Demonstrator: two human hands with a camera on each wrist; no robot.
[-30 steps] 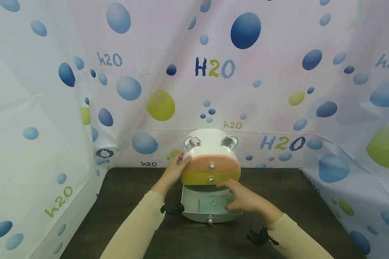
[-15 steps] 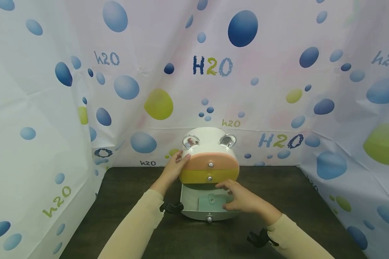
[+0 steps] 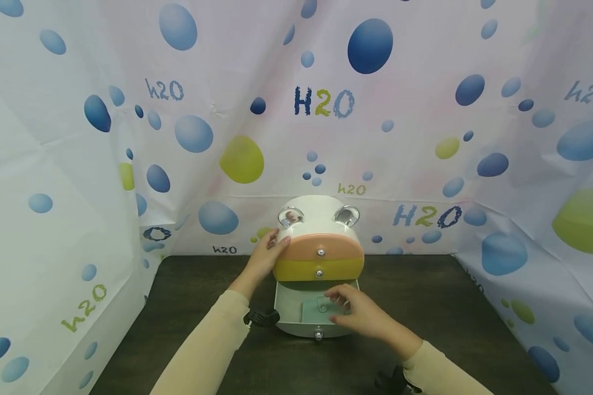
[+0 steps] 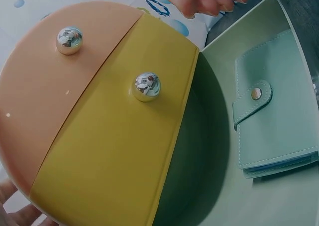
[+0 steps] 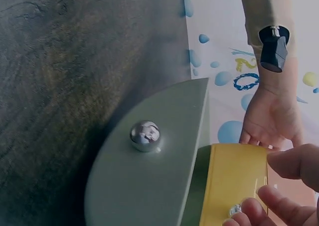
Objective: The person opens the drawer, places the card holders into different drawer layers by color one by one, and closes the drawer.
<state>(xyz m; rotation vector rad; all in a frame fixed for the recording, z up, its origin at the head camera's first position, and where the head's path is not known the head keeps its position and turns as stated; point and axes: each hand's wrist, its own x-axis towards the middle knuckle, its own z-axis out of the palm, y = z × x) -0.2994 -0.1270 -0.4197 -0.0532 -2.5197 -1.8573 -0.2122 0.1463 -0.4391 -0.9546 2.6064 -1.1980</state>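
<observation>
A small white storage box (image 3: 319,211) with silver ears stands on the table. Its orange drawer (image 3: 301,248) and yellow drawer (image 3: 296,269) are closed; the green bottom drawer (image 3: 286,296) is pulled out. In it lies a mint-green snap wallet (image 4: 276,104), flap fastened with a metal stud. My left hand (image 3: 267,255) rests against the box's left side, fingers fairly straight, thumb at the front edge. My right hand (image 3: 363,312) hovers over the right part of the wallet, fingers loosely bent and apart, partly covering it in the head view; it holds nothing.
The dark wood-look table (image 3: 207,296) surrounds the box. Close behind it hangs a white curtain (image 3: 257,66) printed with blue and green drops, which also closes off both sides. Round silver knobs (image 5: 145,135) stick out from the drawer fronts.
My right hand has shifted left and slightly down, from the drawer's right edge to over the wallet. My left hand stays at the box's side.
</observation>
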